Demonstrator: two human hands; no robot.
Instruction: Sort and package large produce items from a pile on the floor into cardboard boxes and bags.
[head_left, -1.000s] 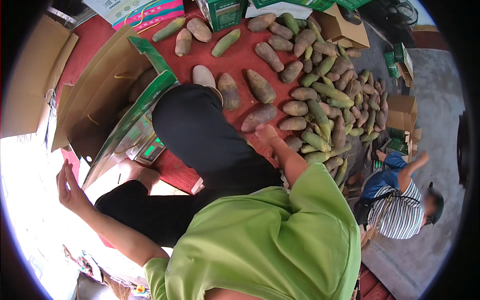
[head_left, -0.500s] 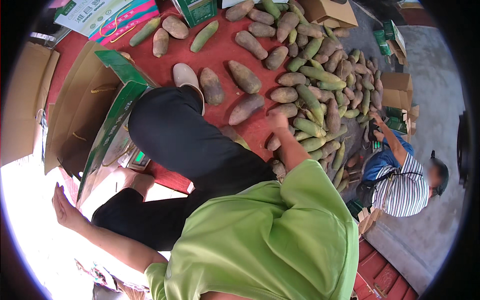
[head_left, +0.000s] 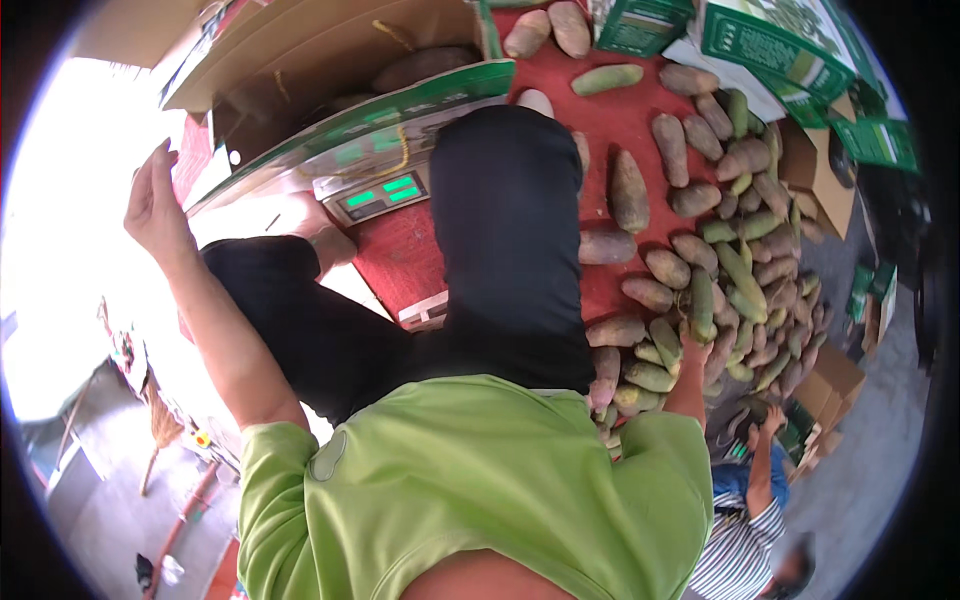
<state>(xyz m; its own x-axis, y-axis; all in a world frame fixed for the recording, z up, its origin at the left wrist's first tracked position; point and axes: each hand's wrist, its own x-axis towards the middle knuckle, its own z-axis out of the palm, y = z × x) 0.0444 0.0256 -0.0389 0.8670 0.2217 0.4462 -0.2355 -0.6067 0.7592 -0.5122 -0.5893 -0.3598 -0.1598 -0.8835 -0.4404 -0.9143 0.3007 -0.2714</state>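
Lime, purple and red
The roots point(head_left: 628, 193) are mottled brownish purple, others (the slim root point(head_left: 607, 79) near the boxes, say) green; the mat point(head_left: 612, 118) is red, the shirt point(head_left: 480, 470) lime, the trousers point(head_left: 510, 210) black, the open carton point(head_left: 440, 88) green outside, tan inside, the co-worker's top point(head_left: 735, 560) dark-and-white striped.

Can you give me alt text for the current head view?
A person in a green shirt has the right hand at a heap of long green and brown vegetables, the left hand raised and apparently empty. An open carton and a scale with a lit display are at upper left; a co-worker in stripes is at lower right.
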